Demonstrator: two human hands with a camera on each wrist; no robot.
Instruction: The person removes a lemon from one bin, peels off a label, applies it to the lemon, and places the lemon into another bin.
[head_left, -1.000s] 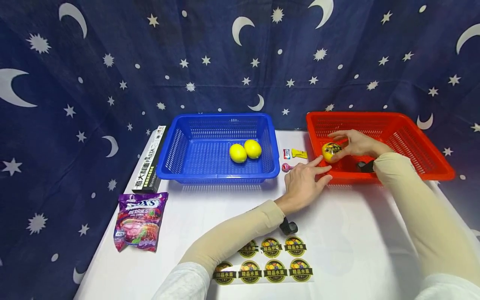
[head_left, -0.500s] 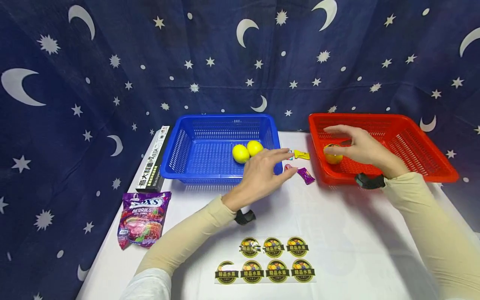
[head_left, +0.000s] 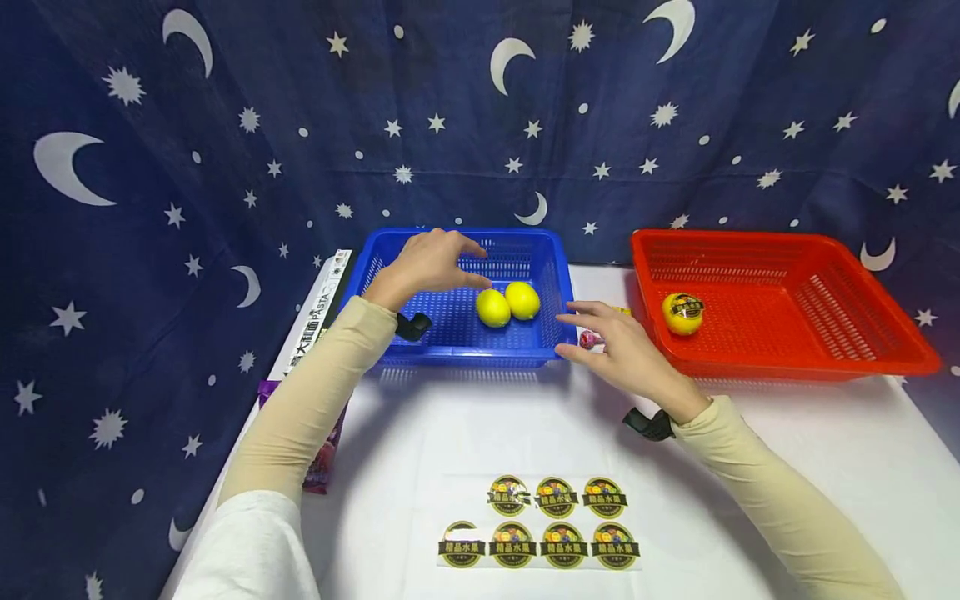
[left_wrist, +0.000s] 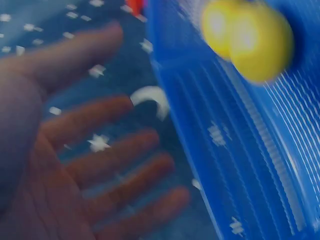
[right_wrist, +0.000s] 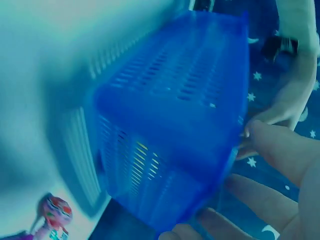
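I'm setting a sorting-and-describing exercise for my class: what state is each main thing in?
Left hand: open, holding nothing.
Right hand: open, holding nothing.
Two lemons: no sticker showing.
Blue basket: upright, holding those two.
Third lemon: stickered.
Red basket: upright, holding that one.
Sticker sheet: flat, top-left spot bare.
Purple bag: partly hidden; opened or not, unclear.
Pasta box: lying down, partly hidden.

Pasta box [head_left: 318,307] & purple pkt [head_left: 324,462], L side — starry curtain [head_left: 465,117] behind
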